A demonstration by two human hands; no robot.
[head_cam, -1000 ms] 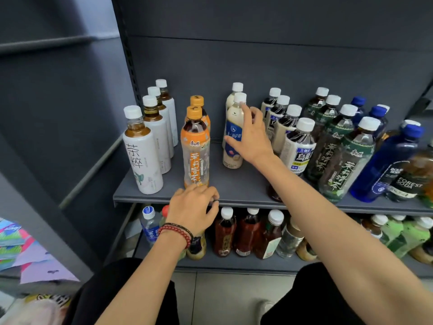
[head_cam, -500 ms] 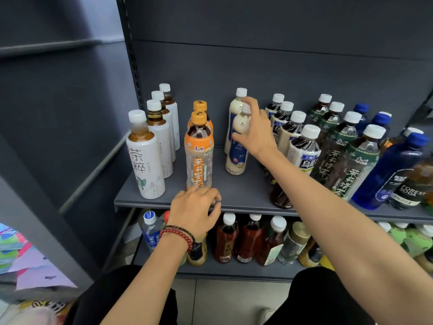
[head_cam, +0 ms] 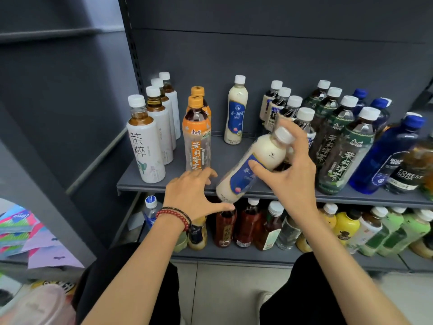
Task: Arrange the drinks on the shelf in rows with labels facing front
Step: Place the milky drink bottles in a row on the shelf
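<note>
Right now your right hand [head_cam: 290, 177] grips the cream bottle [head_cam: 243, 177] near its neck; it is tilted, base over the shelf's [head_cam: 164, 186] front edge. Your left hand [head_cam: 189, 195] is relaxed, fingers spread, just beside that base, in front of the orange tea bottle [head_cam: 196, 139]. A matching bottle [head_cam: 236, 113] stands upright behind.

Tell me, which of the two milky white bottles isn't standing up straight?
The milky bottle held in the right hand: it leans over, cap pointing up and right. The other milky bottle stands upright at the back of the shelf.
</note>
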